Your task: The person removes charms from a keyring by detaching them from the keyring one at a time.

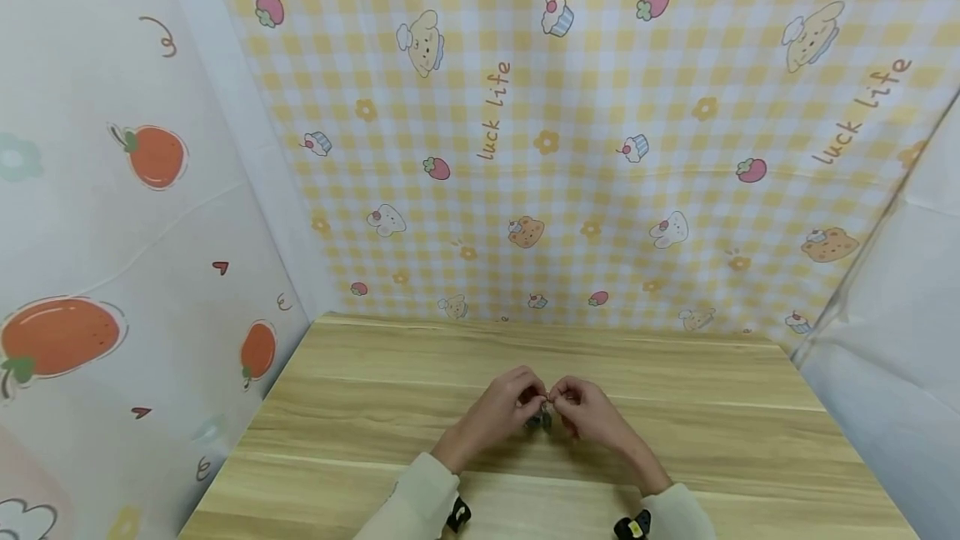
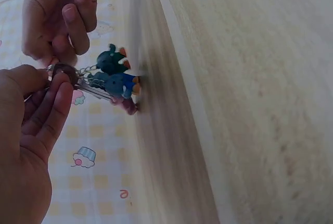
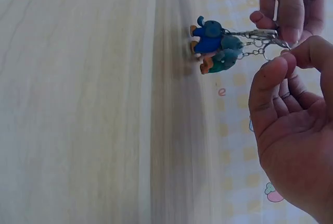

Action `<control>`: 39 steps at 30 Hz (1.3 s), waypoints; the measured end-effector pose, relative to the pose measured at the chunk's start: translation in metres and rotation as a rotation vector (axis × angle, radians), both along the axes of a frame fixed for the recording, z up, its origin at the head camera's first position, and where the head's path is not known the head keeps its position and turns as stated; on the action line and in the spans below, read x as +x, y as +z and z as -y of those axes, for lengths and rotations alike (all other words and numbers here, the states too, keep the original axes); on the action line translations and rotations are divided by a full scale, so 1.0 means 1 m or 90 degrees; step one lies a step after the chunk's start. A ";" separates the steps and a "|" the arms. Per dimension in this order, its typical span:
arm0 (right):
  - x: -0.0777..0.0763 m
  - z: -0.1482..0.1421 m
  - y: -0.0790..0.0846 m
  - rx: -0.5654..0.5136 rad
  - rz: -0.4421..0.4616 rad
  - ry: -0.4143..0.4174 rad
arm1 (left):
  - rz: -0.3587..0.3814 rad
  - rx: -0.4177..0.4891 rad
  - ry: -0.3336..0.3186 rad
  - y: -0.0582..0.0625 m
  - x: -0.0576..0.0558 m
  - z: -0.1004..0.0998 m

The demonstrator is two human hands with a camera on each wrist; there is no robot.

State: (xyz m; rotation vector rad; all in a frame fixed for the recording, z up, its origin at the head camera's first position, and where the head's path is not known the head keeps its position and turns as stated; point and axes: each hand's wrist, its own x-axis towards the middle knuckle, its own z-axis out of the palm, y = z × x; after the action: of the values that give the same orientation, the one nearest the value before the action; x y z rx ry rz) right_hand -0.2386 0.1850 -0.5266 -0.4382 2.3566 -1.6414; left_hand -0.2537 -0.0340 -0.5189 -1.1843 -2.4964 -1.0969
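A keychain [image 1: 545, 422] hangs between both hands, over the wooden table. My left hand [image 1: 498, 411] pinches it near its top with thumb and fingers. Opposite, my right hand [image 1: 592, 417] pinches the metal ring [image 3: 267, 53] between thumb and index finger. Short chains run from the top to small elephant-like figures: a blue one [image 3: 206, 39] and a green one [image 3: 223, 61]. In the left wrist view a pinkish figure [image 2: 126, 104] hangs partly behind the blue one. Flat silvery metal pieces [image 2: 96, 91] hang among the chains; fingers hide part of the top.
The wooden table [image 1: 360, 407] stretches under both arms. Behind it hangs a yellow checked cloth [image 1: 480, 190] with cartoon prints. A white printed cloth [image 1: 150, 232] covers the left side, and plain white cloth [image 1: 900, 357] the right.
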 end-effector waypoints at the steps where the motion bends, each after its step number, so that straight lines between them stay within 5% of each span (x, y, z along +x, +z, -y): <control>1: 0.000 0.000 0.000 -0.002 -0.004 -0.002 | 0.010 0.007 0.006 -0.001 0.000 0.000; 12: 0.000 0.001 -0.006 0.048 -0.188 -0.015 | 0.054 0.042 0.015 -0.003 0.000 0.002; 20: 0.001 0.004 -0.007 0.069 -0.185 -0.054 | 0.034 0.024 0.009 -0.002 0.000 0.004; 29: 0.003 0.005 -0.002 0.023 -0.082 -0.090 | 0.051 0.036 0.000 0.000 0.002 0.004; 39: 0.003 0.001 -0.009 0.023 -0.194 -0.043 | 0.063 0.052 0.004 -0.002 0.002 0.003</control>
State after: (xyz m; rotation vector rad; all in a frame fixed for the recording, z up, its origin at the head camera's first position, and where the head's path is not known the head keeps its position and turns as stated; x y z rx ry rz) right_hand -0.2354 0.1841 -0.5357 -0.6481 2.6407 -1.6589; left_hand -0.2518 -0.0375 -0.5208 -1.1258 -2.4992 -1.2722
